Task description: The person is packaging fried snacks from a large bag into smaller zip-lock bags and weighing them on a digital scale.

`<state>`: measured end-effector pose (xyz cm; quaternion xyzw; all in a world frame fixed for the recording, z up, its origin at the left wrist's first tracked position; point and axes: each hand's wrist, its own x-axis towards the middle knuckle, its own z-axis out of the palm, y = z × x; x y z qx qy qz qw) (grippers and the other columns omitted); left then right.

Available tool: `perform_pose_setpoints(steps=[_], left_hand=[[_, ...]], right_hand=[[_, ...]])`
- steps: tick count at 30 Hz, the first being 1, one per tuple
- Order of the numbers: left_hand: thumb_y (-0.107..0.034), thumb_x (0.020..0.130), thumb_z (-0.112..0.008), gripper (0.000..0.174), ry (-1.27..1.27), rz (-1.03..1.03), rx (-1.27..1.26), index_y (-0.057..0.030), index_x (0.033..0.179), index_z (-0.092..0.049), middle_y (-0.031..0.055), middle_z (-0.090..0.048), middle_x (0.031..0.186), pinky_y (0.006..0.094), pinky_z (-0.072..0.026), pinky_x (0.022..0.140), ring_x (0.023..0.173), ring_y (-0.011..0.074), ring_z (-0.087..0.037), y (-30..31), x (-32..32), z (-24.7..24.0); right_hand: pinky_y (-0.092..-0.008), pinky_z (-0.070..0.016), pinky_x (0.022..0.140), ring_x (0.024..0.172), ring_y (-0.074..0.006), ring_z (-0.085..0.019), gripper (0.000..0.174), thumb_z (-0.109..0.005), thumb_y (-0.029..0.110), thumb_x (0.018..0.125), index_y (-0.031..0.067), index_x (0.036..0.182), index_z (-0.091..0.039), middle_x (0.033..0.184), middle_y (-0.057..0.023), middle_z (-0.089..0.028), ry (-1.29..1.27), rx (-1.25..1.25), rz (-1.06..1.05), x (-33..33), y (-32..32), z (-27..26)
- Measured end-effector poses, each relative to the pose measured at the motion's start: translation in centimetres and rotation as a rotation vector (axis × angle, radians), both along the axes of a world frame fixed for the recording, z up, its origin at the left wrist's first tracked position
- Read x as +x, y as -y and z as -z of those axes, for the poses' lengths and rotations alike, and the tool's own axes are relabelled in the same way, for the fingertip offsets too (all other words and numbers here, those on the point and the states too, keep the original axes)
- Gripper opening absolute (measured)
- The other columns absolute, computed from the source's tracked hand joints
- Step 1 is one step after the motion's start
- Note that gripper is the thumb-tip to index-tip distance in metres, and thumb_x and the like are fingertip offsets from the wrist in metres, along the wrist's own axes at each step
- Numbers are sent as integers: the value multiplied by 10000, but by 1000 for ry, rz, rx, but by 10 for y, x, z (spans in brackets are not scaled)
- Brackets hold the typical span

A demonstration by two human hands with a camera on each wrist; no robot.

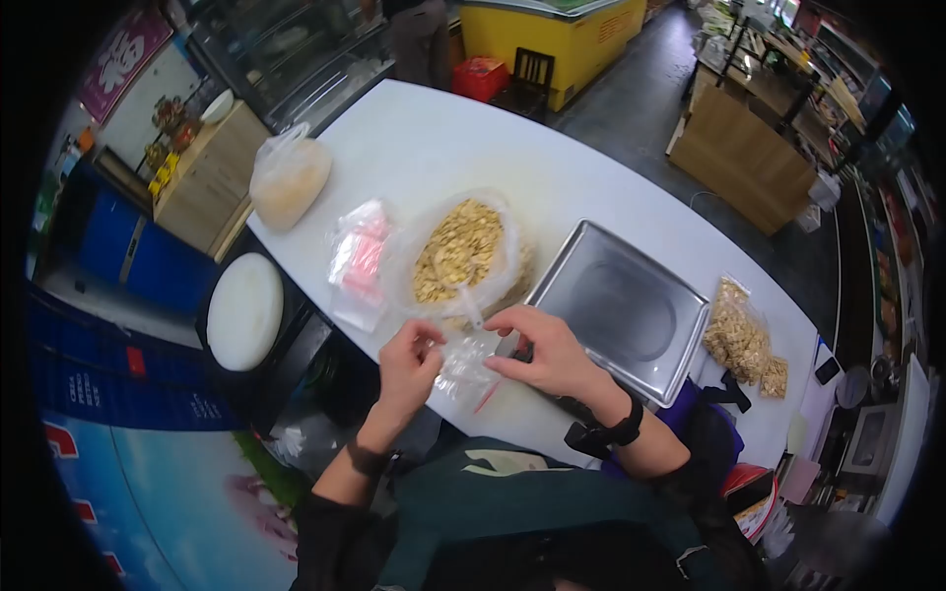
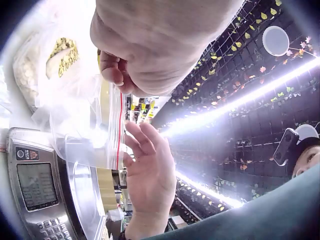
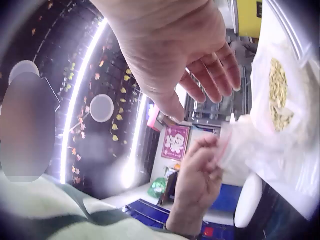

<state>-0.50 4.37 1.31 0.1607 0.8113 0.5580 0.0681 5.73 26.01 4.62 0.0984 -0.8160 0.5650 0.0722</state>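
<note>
My left hand pinches a clear zip bag with a red strip along its edge. The left wrist view shows that strip on the bag between both hands. Across from it, my right hand has its fingers spread and relaxed; in the right wrist view the right hand grips nothing. Whether its fingertips touch the bag, I cannot tell. Just beyond the hands stands a large open plastic bag of pale, flat pieces. A stack of clear and pink bags lies to its left.
An empty metal tray lies right of the large bag. Farther right are filled bags. A tied bag sits at the table's left edge, near a round white lid. A scale shows in the left wrist view.
</note>
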Motion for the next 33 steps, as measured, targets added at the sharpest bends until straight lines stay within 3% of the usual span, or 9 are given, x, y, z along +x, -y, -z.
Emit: perform_pose_setpoints(steps=[6,11,15,17,18,21,25,27,33], left_hand=[[77,753,-531,150,-182,133,32,-8,874,-557,15,-580,721,195,-374,491,551,26,-467,10,-14,1],[101,718,-547,183,-424,421,-57,-9,854,-604,121,-640,993,265,-466,590,660,185,-591,39,-31,6],[86,718,-526,293,-384,331,-108,-31,949,-665,138,-646,1047,287,-487,624,756,248,-639,55,-44,14],[73,716,-525,306,-351,313,-107,-36,963,-670,135,-651,1035,288,-488,613,729,239,-639,67,-53,20],[60,714,-524,319,-312,292,-120,-41,977,-674,131,-657,1023,288,-490,603,701,230,-639,73,-55,23],[44,707,-528,323,-259,285,-186,-40,983,-673,121,-665,1000,284,-485,577,633,209,-625,83,-56,26],[38,709,-533,315,-213,279,-213,-39,982,-671,111,-662,1005,274,-476,565,593,179,-604,88,-59,36],[43,705,-531,316,-200,297,-137,-40,977,-669,105,-657,1003,269,-473,563,588,175,-594,89,-60,39],[66,690,-514,334,-155,296,-113,-42,965,-669,86,-616,989,265,-454,550,585,170,-560,80,-60,44]], right_hand=[[-360,-494,663,753,-273,-624,203,-694,162,761,29,901,-633,804,-105,-618,-41,434,118,-28,46,43],[-326,-488,587,615,-224,-619,150,-680,117,781,-1,861,-632,724,-114,-641,261,78,147,-49,62,36],[-291,-494,622,666,-201,-634,165,-666,131,811,-11,888,-631,793,-124,-663,428,-296,5,-71,64,67],[-296,-503,649,711,-224,-643,208,-662,175,830,-25,880,-635,815,-145,-661,277,-157,321,-82,63,94],[-370,-510,683,759,-294,-644,243,-650,199,832,-26,912,-611,827,-171,-653,270,93,423,-86,62,107],[-459,-496,729,796,-373,-629,282,-646,219,823,-15,966,-577,829,-192,-648,151,480,575,-94,68,159],[-496,-475,757,813,-416,-608,317,-646,218,810,0,1018,-546,849,-220,-641,163,539,588,-111,78,194],[-473,-473,734,799,-416,-605,310,-635,263,828,-9,961,-565,835,-240,-629,366,351,554,-121,76,193],[-439,-452,659,746,-389,-602,369,-573,346,887,-21,846,-580,780,-227,-618,317,198,660,-133,81,184]])
